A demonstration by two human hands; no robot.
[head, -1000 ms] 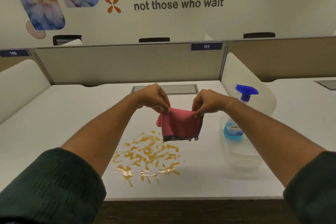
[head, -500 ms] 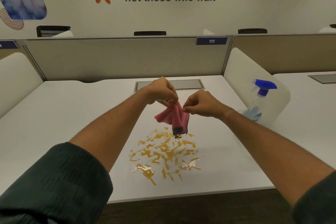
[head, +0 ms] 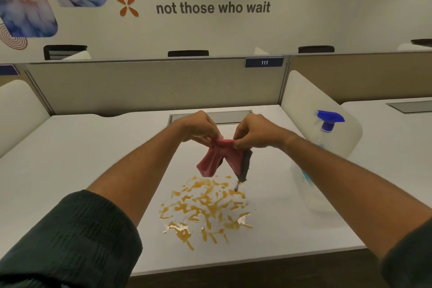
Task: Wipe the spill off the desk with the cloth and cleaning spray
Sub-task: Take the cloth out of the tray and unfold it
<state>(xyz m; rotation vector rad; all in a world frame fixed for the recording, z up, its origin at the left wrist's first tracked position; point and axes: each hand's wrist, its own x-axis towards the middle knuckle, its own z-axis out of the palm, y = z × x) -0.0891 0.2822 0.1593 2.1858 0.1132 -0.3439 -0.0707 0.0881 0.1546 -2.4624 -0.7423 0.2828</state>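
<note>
Now cloth [head: 222,159] drooping from hands [head: 219,132]

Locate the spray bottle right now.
Head view: the spray bottle stands on the desk at right, behind the right forearm, against the white divider.

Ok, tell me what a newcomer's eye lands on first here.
First the amber spill, splattered across the near middle of the white desk. Just above it, the left hand and right hand pinch a pink cloth in the air. A blue-capped spray bottle stands at the right.
</note>
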